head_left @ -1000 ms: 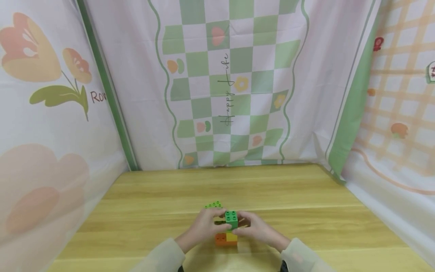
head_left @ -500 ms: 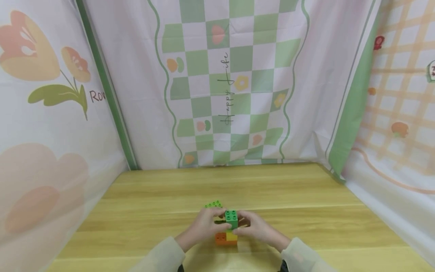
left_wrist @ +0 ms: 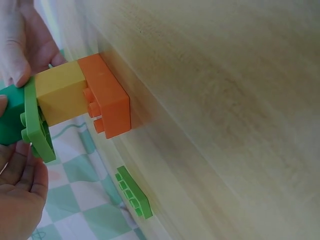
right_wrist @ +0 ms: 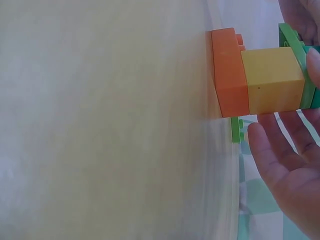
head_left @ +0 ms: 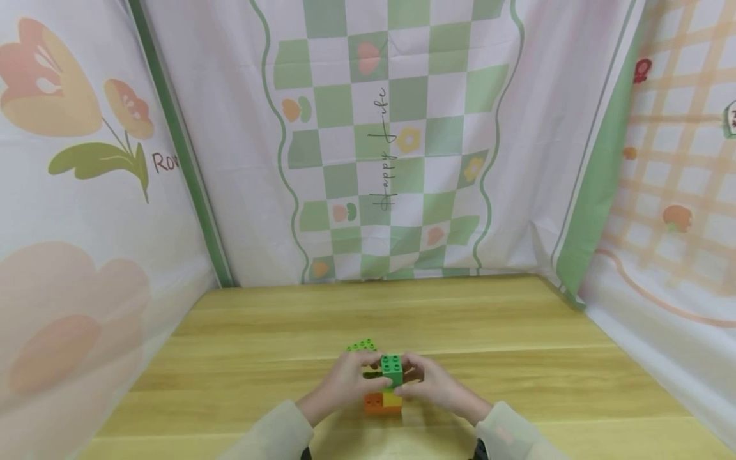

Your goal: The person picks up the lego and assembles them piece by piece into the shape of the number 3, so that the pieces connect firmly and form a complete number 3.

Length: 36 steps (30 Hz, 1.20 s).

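A small block tower stands before me. An orange brick [left_wrist: 110, 95] forms its base on the table. A yellow brick [right_wrist: 275, 80] covers one half of that base, its other studs bare. Over the yellow one lies a thin light green brick [left_wrist: 35, 120], overhanging toward the left. Topmost is a dark green brick [head_left: 391, 369] with its studs up. My left hand [head_left: 347, 378] holds this top brick from the left between thumb and fingers. From the right, my right hand [head_left: 432, 381] grips it too, thumb on the near side and fingers behind.
Another thin light green brick [head_left: 361, 345] lies on the wooden table [head_left: 259, 326], just beyond my left hand. Printed curtains [head_left: 241, 128] enclose the table at the back and on both sides.
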Tool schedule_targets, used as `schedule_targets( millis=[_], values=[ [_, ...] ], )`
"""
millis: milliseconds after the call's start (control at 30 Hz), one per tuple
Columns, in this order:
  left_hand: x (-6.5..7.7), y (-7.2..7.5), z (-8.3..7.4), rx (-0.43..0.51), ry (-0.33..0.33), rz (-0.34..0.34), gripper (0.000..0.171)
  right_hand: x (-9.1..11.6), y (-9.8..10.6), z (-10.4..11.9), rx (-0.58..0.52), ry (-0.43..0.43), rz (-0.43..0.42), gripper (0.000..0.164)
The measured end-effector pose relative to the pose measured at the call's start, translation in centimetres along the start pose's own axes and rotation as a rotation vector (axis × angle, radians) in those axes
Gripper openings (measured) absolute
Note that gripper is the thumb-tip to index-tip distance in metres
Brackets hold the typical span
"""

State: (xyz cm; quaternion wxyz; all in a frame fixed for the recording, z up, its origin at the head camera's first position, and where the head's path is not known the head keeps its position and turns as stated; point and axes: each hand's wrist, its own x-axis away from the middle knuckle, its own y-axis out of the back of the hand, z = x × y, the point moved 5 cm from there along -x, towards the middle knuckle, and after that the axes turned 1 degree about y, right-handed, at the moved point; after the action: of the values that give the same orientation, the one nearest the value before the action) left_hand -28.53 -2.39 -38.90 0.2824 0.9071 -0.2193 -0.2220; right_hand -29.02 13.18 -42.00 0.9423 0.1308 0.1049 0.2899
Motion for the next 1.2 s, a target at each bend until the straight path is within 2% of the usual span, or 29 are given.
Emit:
schedule_targets(
  millis=[267, 467, 767, 933, 1033, 1200],
  values=[
    [-0.1, -0.1, 0.3, 0.016, 0.001, -0.008, 0.036, 0.0, 0.1, -0.1, -0.019, 0.000, 0.008, 0.034],
    [0.0, -0.1, 0.5, -0.011, -0.001, -0.022, 0.039, 0.1, 0.0, -0.1, -0.008, 0.007, 0.015, 0.033],
    [0.3, 0.4, 0.8, 0.028, 0.043, -0.031, 0.050, 0.1, 0.0, 0.0, 0.001, 0.013, 0.014, 0.034],
    [0.3, 2.0, 1.5, 0.089, 0.059, -0.116, 0.048, 0.0, 0.0, 0.1, 0.008, 0.030, 0.007, 0.035],
    [0.3, 3.1, 2.2, 0.093, 0.066, -0.180, 0.045, 0.0, 0.0, 0.1, 0.006, 0.030, 0.001, 0.036],
    [0.5, 4.3, 3.6, 0.082, 0.107, -0.236, 0.045, 0.0, 0.0, 0.0, 0.006, 0.019, -0.004, 0.037]
  ],
)
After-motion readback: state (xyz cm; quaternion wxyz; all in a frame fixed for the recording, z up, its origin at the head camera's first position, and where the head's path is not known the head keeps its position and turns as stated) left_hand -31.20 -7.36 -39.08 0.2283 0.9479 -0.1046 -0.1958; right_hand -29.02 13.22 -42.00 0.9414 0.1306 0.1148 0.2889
